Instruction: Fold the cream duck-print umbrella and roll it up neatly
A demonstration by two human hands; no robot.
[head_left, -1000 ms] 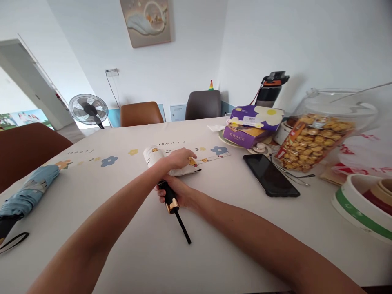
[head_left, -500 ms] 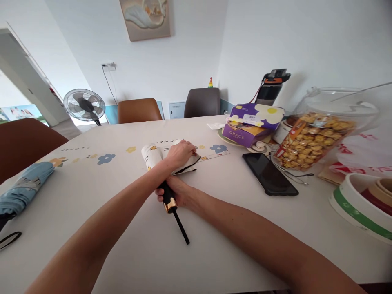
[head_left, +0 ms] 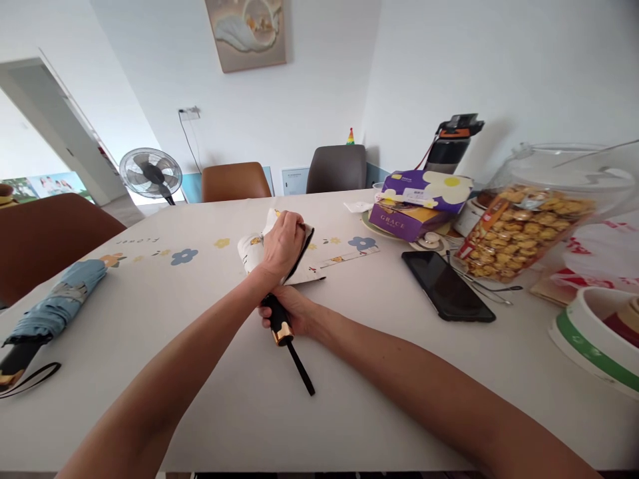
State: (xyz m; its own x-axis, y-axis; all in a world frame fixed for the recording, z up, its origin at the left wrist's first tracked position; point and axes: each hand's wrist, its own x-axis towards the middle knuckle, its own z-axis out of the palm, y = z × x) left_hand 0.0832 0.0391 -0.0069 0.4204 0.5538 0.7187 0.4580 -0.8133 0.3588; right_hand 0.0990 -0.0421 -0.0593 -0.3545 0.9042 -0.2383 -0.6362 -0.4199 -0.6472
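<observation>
A folded white umbrella point(head_left: 251, 251) with small printed figures lies across the middle of the table, its black handle towards me. My right hand point(head_left: 294, 311) is closed round that handle from below, near its gold end. From the end a black wrist strap point(head_left: 302, 369) hangs over the tablecloth. My left hand point(head_left: 283, 241) crosses above and grips a panel of the canopy, with its dark-edged fabric sticking out on the right. The left fingertips are partly hidden by the fabric. Further left rests a blue folded umbrella point(head_left: 67, 299) with a black handle.
To the right lie a black phone point(head_left: 446, 286), glasses, purple boxes point(head_left: 424, 193) and a big plastic jar of snacks point(head_left: 529, 226). A white and green tape roll point(head_left: 589, 332) sits near the right edge. Chairs point(head_left: 234, 181) stand beyond the table.
My left hand has shifted up and a little left, raising the canopy panel it grips. The right hand keeps hold of the handle. The whole view has turned slightly left.
</observation>
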